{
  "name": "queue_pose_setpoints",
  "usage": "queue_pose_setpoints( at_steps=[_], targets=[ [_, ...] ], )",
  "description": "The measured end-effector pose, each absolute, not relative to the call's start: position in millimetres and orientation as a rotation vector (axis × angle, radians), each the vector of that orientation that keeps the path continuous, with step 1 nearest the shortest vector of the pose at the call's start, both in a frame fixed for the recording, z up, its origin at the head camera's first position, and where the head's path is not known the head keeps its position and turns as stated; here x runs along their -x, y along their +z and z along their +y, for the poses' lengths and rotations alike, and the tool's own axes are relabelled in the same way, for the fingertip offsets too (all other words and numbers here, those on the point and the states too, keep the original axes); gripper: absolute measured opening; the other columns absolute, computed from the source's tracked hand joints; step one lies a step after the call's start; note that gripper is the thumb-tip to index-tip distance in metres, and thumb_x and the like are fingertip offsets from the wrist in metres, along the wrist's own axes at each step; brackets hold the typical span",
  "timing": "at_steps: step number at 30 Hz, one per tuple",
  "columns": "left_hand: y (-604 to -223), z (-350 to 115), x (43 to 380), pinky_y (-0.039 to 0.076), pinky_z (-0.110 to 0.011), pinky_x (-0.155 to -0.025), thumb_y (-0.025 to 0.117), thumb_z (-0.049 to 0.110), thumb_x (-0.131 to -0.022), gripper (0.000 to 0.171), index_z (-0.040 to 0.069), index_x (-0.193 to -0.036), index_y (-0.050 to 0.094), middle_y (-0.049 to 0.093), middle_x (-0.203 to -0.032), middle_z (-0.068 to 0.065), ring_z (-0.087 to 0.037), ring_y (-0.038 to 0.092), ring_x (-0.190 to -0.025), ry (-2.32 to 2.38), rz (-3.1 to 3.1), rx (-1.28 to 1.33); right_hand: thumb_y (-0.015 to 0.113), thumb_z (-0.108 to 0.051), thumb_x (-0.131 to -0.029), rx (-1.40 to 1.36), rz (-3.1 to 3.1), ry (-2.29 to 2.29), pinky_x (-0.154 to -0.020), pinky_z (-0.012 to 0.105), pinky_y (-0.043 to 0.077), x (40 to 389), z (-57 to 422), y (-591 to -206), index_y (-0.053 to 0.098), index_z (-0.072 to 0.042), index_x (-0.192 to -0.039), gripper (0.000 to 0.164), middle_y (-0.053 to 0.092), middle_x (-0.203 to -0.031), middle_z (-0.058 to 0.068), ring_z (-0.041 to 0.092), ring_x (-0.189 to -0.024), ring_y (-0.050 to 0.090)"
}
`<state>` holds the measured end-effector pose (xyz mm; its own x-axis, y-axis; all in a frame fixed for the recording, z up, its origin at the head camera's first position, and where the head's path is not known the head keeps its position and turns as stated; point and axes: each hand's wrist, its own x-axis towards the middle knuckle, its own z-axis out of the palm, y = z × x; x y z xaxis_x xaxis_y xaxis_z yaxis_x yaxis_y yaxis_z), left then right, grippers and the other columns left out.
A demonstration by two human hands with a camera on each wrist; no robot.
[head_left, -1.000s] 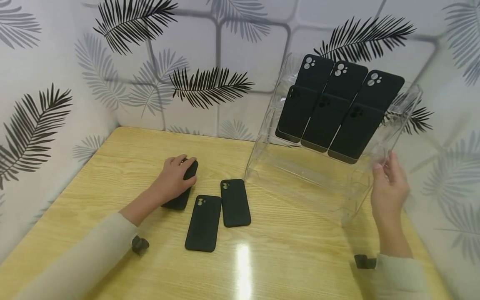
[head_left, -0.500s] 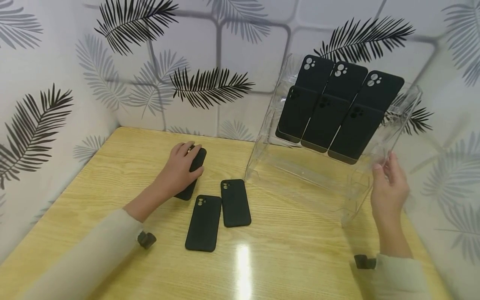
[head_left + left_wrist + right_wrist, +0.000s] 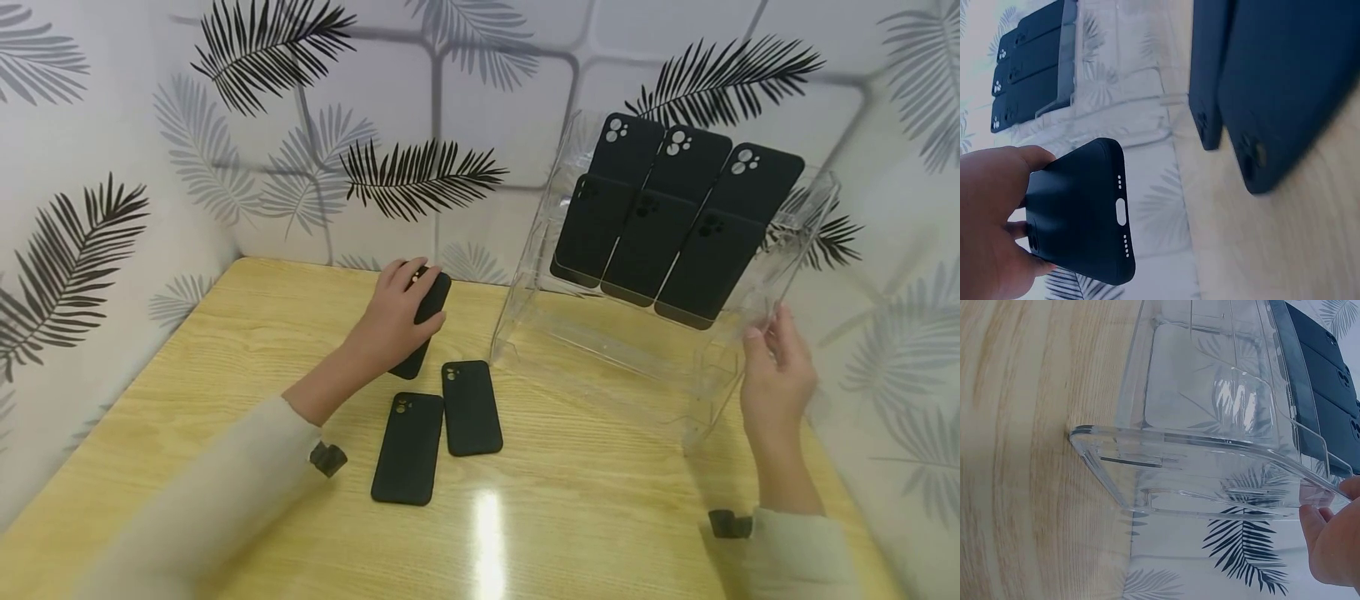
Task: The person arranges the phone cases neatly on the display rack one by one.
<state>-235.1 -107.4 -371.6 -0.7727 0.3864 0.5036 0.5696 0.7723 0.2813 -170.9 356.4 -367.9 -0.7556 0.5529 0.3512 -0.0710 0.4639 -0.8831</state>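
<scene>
Phone cases (image 3: 648,242) sit in a clear rack (image 3: 1179,439) that right fingers (image 3: 784,332) pinch, left fingers (image 3: 423,285) clamped on another case (image 3: 1082,212).

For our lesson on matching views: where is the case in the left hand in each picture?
Head: case just left of centre, in the left hand.
Left wrist: lower left, its slotted end facing the camera.
Right wrist: not in it.
Shared landmark: the clear stand, seen in all three.
</scene>
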Motion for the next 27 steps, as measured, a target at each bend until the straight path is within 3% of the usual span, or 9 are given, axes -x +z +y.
queue_pose_setpoints(
  at_steps=[27],
  targets=[
    [-345.2,-12.5,256.9,0.027,-0.049,-0.121,0.066,0.028,-0.099,0.064,0.007,-0.154,0.040,0.033,-0.158,-0.018,-0.036,0.025,-0.149,-0.834,-2.311,0.762,0.054,-0.030,-0.103,0.427,-2.101,1.304,-0.112,0.026,0.042,173.8,356.7,-369.3,0.043,-0.035,-0.151,0.049,0.049,-0.152,0.004,0.010,-0.133,0.053]
  ],
)
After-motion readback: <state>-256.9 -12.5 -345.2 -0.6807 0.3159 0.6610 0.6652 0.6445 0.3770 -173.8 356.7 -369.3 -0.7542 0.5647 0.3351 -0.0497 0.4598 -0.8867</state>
